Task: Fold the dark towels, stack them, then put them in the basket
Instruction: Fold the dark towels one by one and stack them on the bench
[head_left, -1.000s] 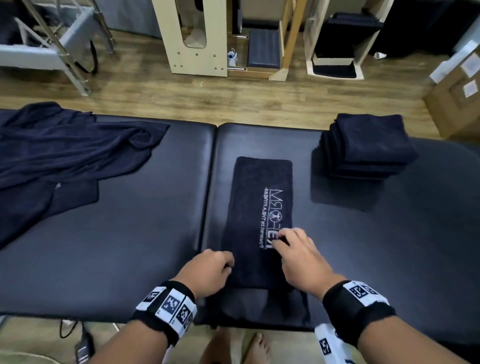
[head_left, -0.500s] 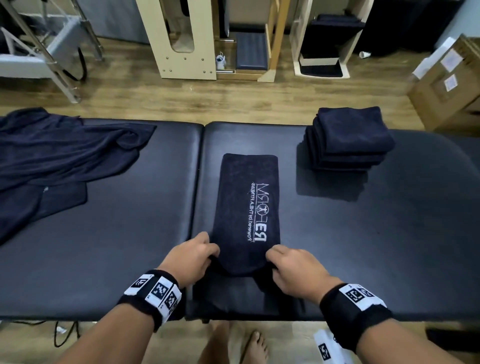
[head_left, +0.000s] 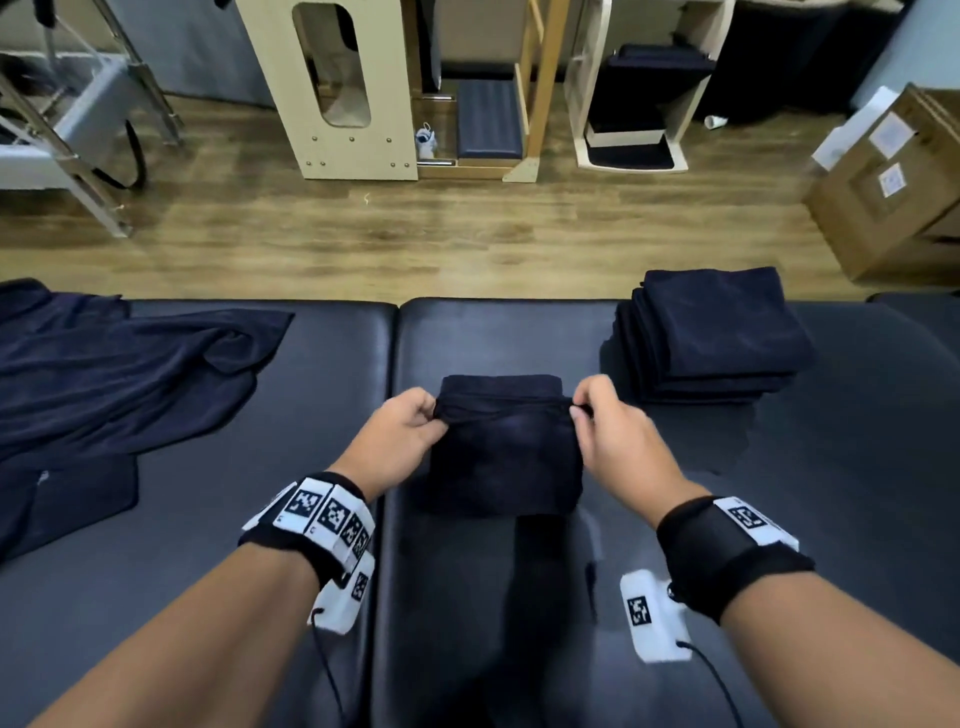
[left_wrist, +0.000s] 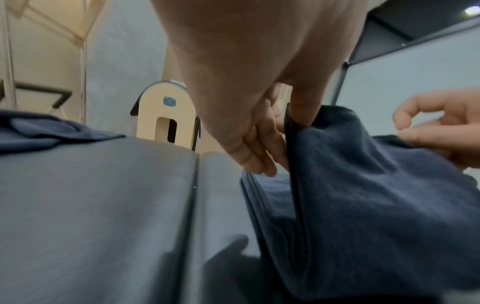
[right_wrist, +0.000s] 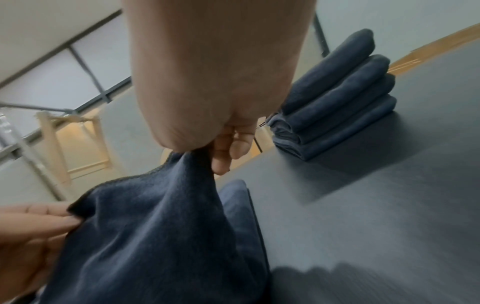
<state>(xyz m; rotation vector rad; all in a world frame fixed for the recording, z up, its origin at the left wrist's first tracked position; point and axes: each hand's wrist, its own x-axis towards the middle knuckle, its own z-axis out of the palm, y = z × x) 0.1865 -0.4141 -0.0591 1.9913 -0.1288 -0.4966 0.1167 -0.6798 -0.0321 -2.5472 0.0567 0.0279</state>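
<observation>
A dark navy towel (head_left: 501, 457) lies on the black padded table (head_left: 831, 493), its near end lifted and carried over its far half. My left hand (head_left: 410, 431) pinches the left corner of the raised edge; my right hand (head_left: 605, 423) pinches the right corner. The left wrist view shows my thumb and fingers (left_wrist: 259, 148) clamped on the towel (left_wrist: 363, 195) edge. In the right wrist view my fingers (right_wrist: 226, 148) hold the towel (right_wrist: 155, 226) corner above its lower layer. A stack of folded dark towels (head_left: 711, 332) (right_wrist: 337, 98) sits at the back right.
Unfolded dark towels (head_left: 104, 395) lie heaped on the table's left part. A seam (head_left: 387, 467) splits the two table pads. Beyond the far edge are wooden floor, wooden furniture (head_left: 343, 88) and cardboard boxes (head_left: 893, 192). No basket is in view.
Both hands took the towel's near end and carried it away from me over the far half, hiding the white lettering. The head view has shifted.
</observation>
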